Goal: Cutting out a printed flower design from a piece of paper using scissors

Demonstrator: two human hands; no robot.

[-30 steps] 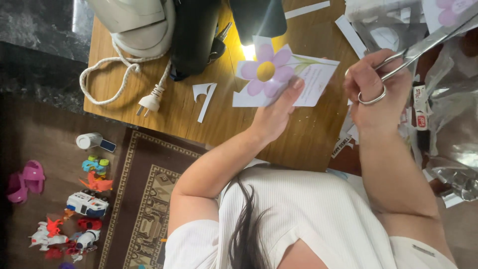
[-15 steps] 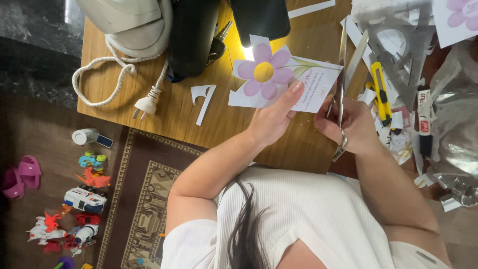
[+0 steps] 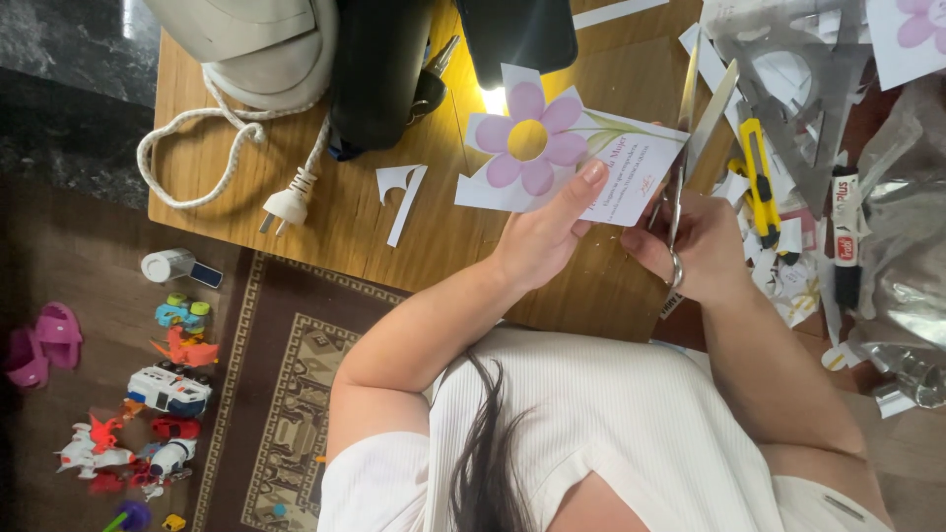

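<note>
Over the desk, left hand (image 3: 537, 236) pinching flower card (image 3: 567, 158), right hand (image 3: 695, 241) gripping scissors (image 3: 695, 118) — blades parted, pointing away.

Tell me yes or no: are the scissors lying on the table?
No, the right hand holds the scissors open at the edge of the flower card in the left hand.

On the bench (image 3: 345, 222) a paper card (image 3: 572, 158) sits between the two hands: the left hand (image 3: 542, 232) grips it from below, and the right hand (image 3: 695, 241) is just to its right, holding scissors (image 3: 695, 118) whose blades rise along the card's right edge. A paper scrap (image 3: 402, 192) lies left of the card, and a plug (image 3: 288, 205) with its cord (image 3: 197, 163) lies further left. A utility knife (image 3: 759, 182) lies right of the scissors, with a marker (image 3: 845, 236) beyond it. Toys (image 3: 168, 389) lie on the floor, left of a rug (image 3: 286, 394).
</note>
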